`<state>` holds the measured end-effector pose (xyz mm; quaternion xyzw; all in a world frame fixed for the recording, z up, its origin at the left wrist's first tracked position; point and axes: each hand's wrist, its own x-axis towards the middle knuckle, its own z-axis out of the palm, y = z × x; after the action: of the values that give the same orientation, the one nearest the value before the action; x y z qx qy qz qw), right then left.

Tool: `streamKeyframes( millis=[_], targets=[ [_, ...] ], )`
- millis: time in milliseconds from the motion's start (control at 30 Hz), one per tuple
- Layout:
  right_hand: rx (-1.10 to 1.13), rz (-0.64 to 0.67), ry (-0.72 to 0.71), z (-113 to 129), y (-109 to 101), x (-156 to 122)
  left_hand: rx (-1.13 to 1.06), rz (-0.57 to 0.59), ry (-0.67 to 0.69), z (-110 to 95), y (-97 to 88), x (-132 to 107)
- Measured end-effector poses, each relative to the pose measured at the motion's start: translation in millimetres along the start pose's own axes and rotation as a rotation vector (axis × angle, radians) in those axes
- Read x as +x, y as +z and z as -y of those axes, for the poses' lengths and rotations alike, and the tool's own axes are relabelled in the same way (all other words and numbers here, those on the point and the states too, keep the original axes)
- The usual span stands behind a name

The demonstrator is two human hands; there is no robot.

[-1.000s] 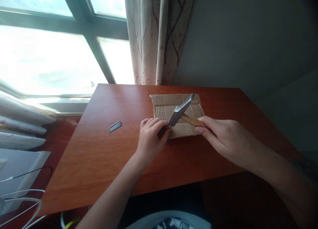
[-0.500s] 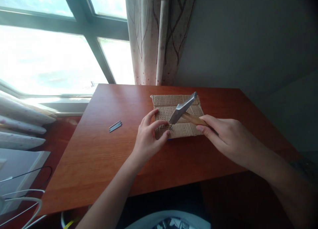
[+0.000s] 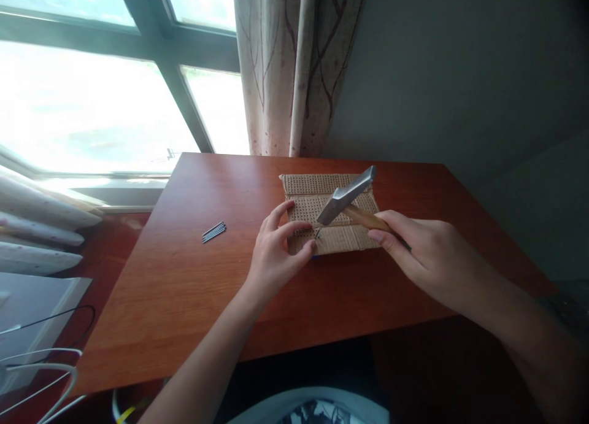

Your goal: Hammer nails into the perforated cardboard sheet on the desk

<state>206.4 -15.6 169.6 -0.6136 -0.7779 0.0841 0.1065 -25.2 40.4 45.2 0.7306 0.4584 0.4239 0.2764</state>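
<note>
My right hand (image 3: 426,249) is wrapped around the wooden handle of a hammer (image 3: 347,196). Its grey metal head is raised a little over a nail (image 3: 317,234) that stands in a piece of corrugated cardboard (image 3: 347,241). Rows of small holes cover much of the cardboard. With fingers spread, my left hand (image 3: 278,246) rests at the cardboard's left edge. Its thumb and forefinger lie on either side of the nail, apart from it.
Several loose nails (image 3: 214,232) lie together to the left on the reddish-brown wooden table (image 3: 184,307). A window (image 3: 87,111) and a patterned curtain (image 3: 271,68) are beyond the far edge. White cables (image 3: 69,375) hang at the lower left.
The hammer has lifted off the nail, moving up and slightly right with my right hand. My left hand has stayed in place.
</note>
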Motion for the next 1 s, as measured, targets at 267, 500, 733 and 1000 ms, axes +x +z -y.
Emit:
streamKeyframes(
  millis=[267,500,733,1000],
  targets=[
    [-0.059,0.049,0.001,1,5,-1,-0.012,-0.005,0.002,3,1.5,0],
    [-0.12,0.066,-0.021,2,13,-4,-0.029,-0.005,-0.001,3,1.2,-1],
    [-0.088,0.048,-0.011,3,19,-4,-0.049,-0.008,0.012,3,1.9,-2],
    [-0.025,0.003,-0.025,-1,23,-6,-0.037,-0.014,0.01,1,0.9,-1]
  ],
)
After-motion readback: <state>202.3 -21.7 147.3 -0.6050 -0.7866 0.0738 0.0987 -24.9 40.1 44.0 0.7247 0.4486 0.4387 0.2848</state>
